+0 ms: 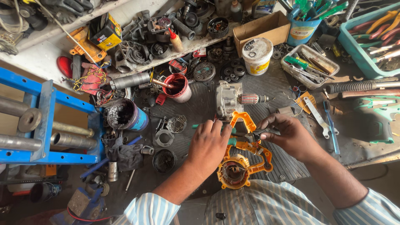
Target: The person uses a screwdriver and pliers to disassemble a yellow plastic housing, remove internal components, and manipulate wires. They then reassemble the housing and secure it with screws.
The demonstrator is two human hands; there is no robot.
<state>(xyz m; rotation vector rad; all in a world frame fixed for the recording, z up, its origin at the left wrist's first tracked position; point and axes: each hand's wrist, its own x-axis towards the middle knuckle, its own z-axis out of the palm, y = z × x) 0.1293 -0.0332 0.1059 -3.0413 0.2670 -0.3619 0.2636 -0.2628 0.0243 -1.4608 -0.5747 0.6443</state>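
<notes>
An orange power-tool housing (243, 156) lies open on the black rubber mat in front of me, its round motor cavity nearest my body. My left hand (208, 143) rests on its left side, fingers curled over the handle part. My right hand (287, 135) pinches a small dark tool with green grips, like pliers (246, 135), over the housing's middle. Just beyond the housing sits a grey metal gear case with a copper-wound armature (235, 100) sticking out to the right.
The bench is crowded: a red pot (178, 87), a dark grease tin (125, 114), a white tub (257, 55), a cardboard box (262, 27), trays of hand tools (310, 66), a green drill body (381, 116) at right, and a blue steel frame (46, 121) at left.
</notes>
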